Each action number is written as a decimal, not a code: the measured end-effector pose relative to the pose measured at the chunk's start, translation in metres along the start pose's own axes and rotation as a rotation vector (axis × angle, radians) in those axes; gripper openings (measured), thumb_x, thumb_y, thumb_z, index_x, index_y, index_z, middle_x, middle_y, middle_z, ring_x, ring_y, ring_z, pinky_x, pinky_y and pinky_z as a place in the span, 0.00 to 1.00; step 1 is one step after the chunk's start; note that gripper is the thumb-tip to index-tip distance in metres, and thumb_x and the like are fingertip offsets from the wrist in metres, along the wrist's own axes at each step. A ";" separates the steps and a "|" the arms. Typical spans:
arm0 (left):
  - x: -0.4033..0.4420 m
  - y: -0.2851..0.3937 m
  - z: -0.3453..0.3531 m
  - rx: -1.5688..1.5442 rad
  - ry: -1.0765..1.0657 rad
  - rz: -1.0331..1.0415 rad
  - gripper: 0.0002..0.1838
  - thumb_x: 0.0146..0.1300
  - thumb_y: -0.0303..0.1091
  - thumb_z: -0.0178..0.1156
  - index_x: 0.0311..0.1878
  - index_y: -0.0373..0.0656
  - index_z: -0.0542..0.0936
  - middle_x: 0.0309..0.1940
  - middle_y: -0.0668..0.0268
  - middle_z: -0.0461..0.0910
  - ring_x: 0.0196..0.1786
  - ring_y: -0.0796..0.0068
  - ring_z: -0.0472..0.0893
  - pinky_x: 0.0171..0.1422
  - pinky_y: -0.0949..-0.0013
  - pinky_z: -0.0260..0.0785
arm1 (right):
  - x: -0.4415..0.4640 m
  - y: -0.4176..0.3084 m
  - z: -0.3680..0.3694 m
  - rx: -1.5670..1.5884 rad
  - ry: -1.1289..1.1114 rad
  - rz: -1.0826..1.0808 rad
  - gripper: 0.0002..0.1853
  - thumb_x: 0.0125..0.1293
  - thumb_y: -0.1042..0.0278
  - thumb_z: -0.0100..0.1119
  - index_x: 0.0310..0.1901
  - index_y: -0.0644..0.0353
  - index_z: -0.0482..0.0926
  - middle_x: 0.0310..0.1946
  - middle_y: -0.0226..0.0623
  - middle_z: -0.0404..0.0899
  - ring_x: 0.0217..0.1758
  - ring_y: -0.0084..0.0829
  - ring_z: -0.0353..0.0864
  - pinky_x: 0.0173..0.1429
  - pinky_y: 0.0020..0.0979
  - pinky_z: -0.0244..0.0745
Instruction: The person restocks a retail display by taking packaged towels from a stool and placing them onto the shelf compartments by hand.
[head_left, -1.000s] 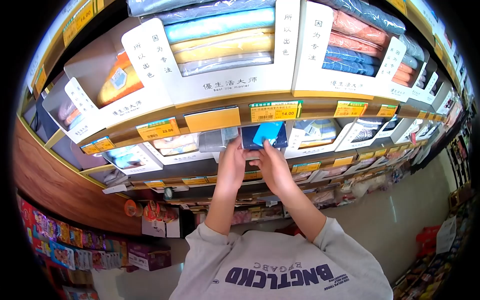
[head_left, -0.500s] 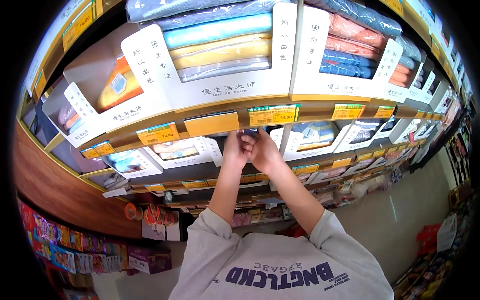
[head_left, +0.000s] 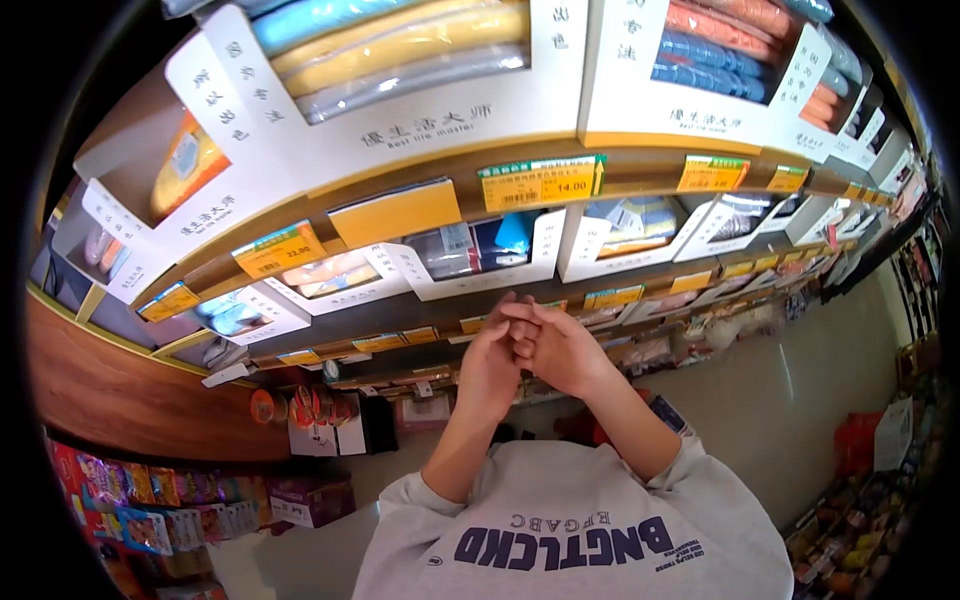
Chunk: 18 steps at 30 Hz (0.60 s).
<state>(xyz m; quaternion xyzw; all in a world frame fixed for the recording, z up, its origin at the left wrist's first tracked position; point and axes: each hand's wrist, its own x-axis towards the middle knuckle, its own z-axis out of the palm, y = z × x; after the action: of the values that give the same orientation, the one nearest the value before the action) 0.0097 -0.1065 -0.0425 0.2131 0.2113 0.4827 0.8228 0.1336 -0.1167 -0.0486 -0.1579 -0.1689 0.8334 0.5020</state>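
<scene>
In front of the lower shelf, my left hand (head_left: 488, 362) and my right hand (head_left: 564, 350) are together with the fingers curled and touching each other. No item shows in either hand; the inner sides of the fingers are partly hidden. Just above my fingertips stands a white open-front box (head_left: 470, 285) with dark folded cloth items in it and a bright blue piece at its right. An orange price tag (head_left: 540, 185) marked 14.00 sits on the shelf edge above that box.
Large white boxes (head_left: 430, 130) of plastic-wrapped folded towels (head_left: 400, 50) fill the upper shelf. A blank yellow card (head_left: 395, 212) juts from its edge. A wooden panel (head_left: 150, 390) is at left, with snack packets (head_left: 150, 485) below it. Grey floor (head_left: 760, 400) lies at right.
Both my hands have come down and back from the upper shelf's edge, still together. The dark cloth box behind them now shows. My view has shifted closer to the shelf.
</scene>
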 end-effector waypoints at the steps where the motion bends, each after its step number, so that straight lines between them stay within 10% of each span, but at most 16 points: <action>1: -0.005 -0.007 -0.002 0.005 0.059 -0.076 0.17 0.56 0.37 0.48 0.49 0.43 0.69 0.40 0.70 0.71 0.39 0.76 0.69 0.44 0.74 0.61 | -0.010 0.001 -0.008 0.015 0.013 -0.002 0.19 0.62 0.55 0.44 0.47 0.60 0.72 0.31 0.28 0.73 0.33 0.25 0.68 0.41 0.26 0.63; 18: 0.003 -0.211 -0.079 0.099 0.206 -0.948 0.14 0.57 0.38 0.47 0.45 0.47 0.71 0.33 0.69 0.75 0.31 0.73 0.73 0.37 0.70 0.65 | -0.166 0.081 -0.180 0.508 0.660 -0.277 0.13 0.60 0.62 0.44 0.37 0.60 0.75 0.26 0.29 0.73 0.31 0.26 0.70 0.37 0.26 0.64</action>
<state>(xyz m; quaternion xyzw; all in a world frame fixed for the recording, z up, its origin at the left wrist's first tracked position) 0.1158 -0.1856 -0.2247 0.0832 0.3881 0.0629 0.9157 0.2223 -0.2778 -0.2294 -0.2631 0.1914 0.6783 0.6588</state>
